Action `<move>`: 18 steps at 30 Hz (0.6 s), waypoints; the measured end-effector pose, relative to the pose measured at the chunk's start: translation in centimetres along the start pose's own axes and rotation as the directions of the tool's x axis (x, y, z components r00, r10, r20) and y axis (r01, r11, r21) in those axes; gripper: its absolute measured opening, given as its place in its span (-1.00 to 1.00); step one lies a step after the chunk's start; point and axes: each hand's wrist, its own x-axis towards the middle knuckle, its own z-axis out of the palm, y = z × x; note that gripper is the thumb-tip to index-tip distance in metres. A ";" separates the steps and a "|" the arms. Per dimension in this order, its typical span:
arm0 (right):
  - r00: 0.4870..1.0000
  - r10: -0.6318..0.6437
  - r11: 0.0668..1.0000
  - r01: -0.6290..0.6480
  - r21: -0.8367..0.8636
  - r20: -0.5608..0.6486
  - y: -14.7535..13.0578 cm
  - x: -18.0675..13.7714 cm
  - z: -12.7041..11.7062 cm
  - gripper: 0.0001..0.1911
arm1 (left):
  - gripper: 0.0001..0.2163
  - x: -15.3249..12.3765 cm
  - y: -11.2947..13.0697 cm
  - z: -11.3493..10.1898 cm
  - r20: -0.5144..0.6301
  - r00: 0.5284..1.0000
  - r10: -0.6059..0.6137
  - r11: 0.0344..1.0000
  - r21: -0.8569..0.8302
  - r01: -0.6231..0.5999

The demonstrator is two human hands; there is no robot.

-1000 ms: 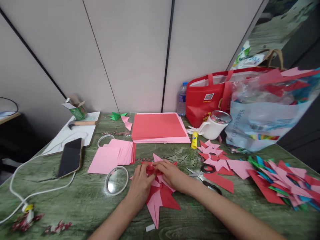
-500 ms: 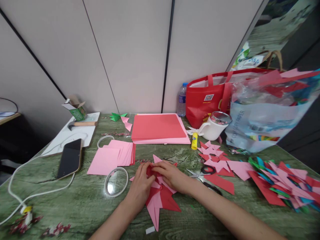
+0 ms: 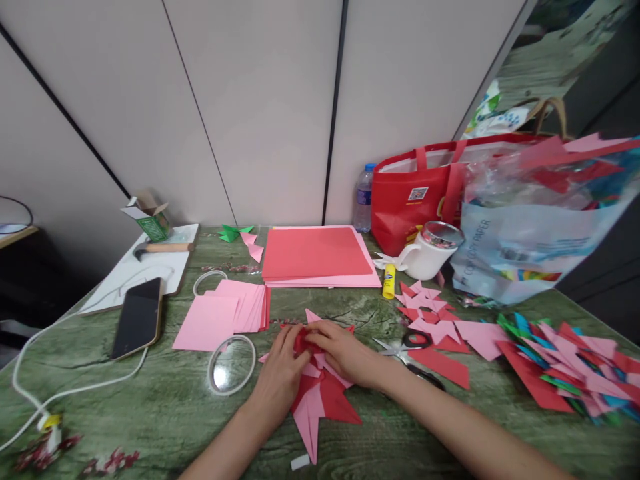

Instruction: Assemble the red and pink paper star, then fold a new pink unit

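Observation:
A pointed star of folded red and pink paper point(image 3: 330, 398) lies flat on the table under both hands. My left hand point(image 3: 286, 363) is curled over its upper left part, with thumb and fingers closed on a small red piece at the centre. From the other side my right hand point(image 3: 336, 348) presses its fingers against that same red paper. The fingertips of both hands nearly meet, and the backs of the hands cover much of the star's upper half. A small white strip point(image 3: 301, 462) lies by the star's lowest point.
Left are tape rolls point(image 3: 231, 365), pink squares point(image 3: 207, 321), a phone point(image 3: 137, 317) and a hammer point(image 3: 165, 247). Behind lies stacked paper point(image 3: 315, 253). Right are scissors point(image 3: 415, 341), a glue stick point(image 3: 389, 281), a mug point(image 3: 427, 257), cut scraps point(image 3: 575, 367) and bags point(image 3: 410, 200).
Both hands stay at the star's centre with almost no movement. The view has shifted very slightly.

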 end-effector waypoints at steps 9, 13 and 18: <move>0.999 0.033 0.999 -0.033 0.014 -0.005 0.0 -0.2 0.0 -0.45 | -0.73 -0.4 -0.3 0.2 0.094 0.995 0.032 0.999 0.028 -0.035; 1.000 0.003 1.000 -0.004 -0.019 -0.026 0.3 -0.3 0.3 -0.48 | -0.74 -0.5 -0.5 0.6 0.102 0.994 0.047 0.998 0.023 -0.050; 0.994 -0.089 0.993 0.084 -0.088 -0.060 1.0 -0.5 1.0 -0.56 | -0.71 -0.4 -0.5 1.1 0.117 0.993 0.025 0.999 0.020 -0.028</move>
